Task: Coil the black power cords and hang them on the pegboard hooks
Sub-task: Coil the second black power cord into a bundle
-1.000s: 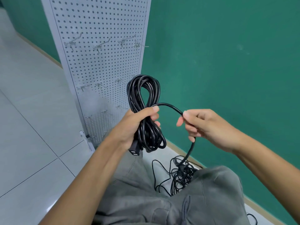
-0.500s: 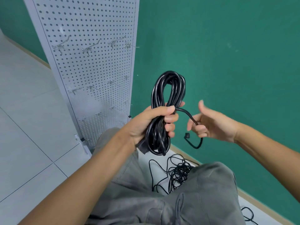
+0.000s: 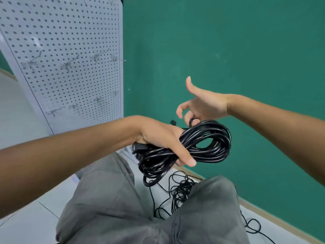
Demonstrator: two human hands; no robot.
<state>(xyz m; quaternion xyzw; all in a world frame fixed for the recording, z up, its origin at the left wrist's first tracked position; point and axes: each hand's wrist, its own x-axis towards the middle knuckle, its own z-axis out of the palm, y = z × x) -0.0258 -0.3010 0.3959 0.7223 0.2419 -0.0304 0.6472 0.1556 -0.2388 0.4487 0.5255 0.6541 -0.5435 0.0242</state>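
My left hand (image 3: 163,140) grips a thick coil of black power cord (image 3: 204,143) around its middle, and the coil now lies roughly sideways. A black plug (image 3: 136,148) sticks out at the wrist side. My right hand (image 3: 202,104) is just behind and above the coil, thumb up, its lower fingers curled around the cord's free end (image 3: 190,121). The grey pegboard (image 3: 66,81) stands to the left, with metal hooks (image 3: 67,64) in an upper row and a lower row (image 3: 73,107); none of the hooks in view carries anything.
A tangle of thin black cords (image 3: 181,191) lies on the light tiled floor between my knees and the green wall (image 3: 219,50). More cord loops (image 3: 253,226) trail at the lower right. My grey trousers (image 3: 123,208) fill the lower middle.
The coil has turned from upright to sideways in my left hand. My right hand has moved up behind the coil with the cord's free end. The view has tilted, with the pegboard nearer.
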